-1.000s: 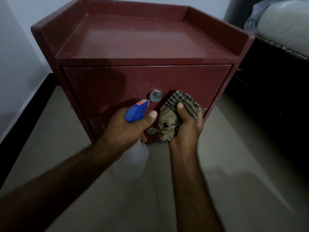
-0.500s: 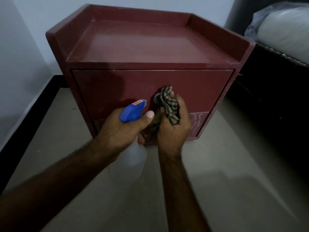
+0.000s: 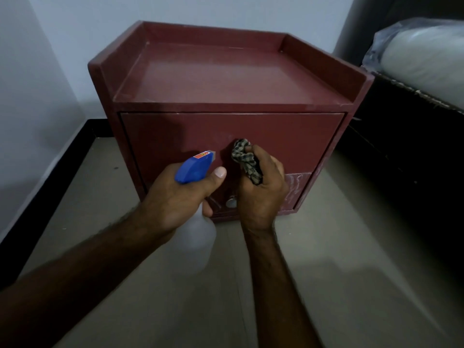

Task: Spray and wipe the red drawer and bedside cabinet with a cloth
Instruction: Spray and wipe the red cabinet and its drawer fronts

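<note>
At the front of the red bedside cabinet (image 3: 226, 71), standing on the floor (image 3: 326, 247) beside a bed, gripped a bunched checked cloth (image 3: 244, 159) in the clenched fingers of the right hand (image 3: 261, 187) and pressed it to the middle of the upper drawer (image 3: 288, 136). Clasped the blue-headed spray bottle (image 3: 194, 167) in the left hand (image 3: 175, 197), with fingers wrapped round its neck and nozzle aimed at the drawer face. Judged the job as early: found whitish smeared streaks on the lower drawer (image 3: 297, 187) only; judged the recessed top and rims dull and apparently unwiped. Noted a maroon finish, scuffed pale along the edges.
</note>
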Tool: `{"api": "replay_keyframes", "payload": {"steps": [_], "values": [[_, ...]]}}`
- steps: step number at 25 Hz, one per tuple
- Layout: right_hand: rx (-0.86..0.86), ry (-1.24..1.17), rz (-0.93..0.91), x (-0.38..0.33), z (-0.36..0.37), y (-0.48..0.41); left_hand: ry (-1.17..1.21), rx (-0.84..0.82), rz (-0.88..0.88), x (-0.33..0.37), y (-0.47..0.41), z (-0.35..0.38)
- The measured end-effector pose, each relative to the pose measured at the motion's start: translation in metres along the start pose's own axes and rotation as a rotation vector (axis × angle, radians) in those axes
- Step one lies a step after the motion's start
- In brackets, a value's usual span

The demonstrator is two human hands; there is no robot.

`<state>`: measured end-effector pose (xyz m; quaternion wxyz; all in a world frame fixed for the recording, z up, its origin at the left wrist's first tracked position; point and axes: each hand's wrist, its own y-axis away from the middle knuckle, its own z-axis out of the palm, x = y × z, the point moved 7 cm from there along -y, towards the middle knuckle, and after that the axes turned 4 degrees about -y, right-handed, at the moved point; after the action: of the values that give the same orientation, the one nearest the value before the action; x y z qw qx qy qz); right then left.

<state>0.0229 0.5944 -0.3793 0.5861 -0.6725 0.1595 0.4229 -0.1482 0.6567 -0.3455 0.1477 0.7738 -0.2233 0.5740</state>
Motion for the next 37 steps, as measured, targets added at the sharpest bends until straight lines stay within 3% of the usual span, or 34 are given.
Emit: {"api": "replay_keyframes", "payload": {"steps": [9,11,14,24,29,31,32,35,37], "values": [[-0.094,-0.04,0.341,0.044,-0.012,0.022,-0.056,0.013,-0.015,0.014,0.009,-0.002],[-0.036,-0.082,0.285,0.039,-0.016,0.012,-0.043,0.021,-0.029,0.014,0.008,-0.004],[-0.101,-0.135,0.21,0.019,0.001,-0.002,-0.046,0.031,-0.036,0.011,0.006,-0.004],[-0.198,0.045,0.002,0.002,0.004,-0.002,-0.014,-0.008,-0.021,-0.001,0.0,0.002],[-0.377,0.168,-0.054,0.012,0.014,0.011,-0.04,-0.009,-0.017,0.006,0.004,0.003],[-0.478,0.183,0.05,0.031,0.012,0.033,-0.076,-0.007,-0.022,0.011,0.01,0.003],[-0.455,0.135,0.142,0.041,0.006,0.04,-0.079,-0.005,-0.026,0.014,0.012,0.003],[-0.176,-0.129,0.521,0.064,-0.016,0.039,-0.061,-0.01,-0.028,0.02,0.011,0.001],[0.013,-0.294,0.591,0.056,-0.02,0.02,-0.039,-0.004,-0.025,0.022,0.01,0.001]]}}
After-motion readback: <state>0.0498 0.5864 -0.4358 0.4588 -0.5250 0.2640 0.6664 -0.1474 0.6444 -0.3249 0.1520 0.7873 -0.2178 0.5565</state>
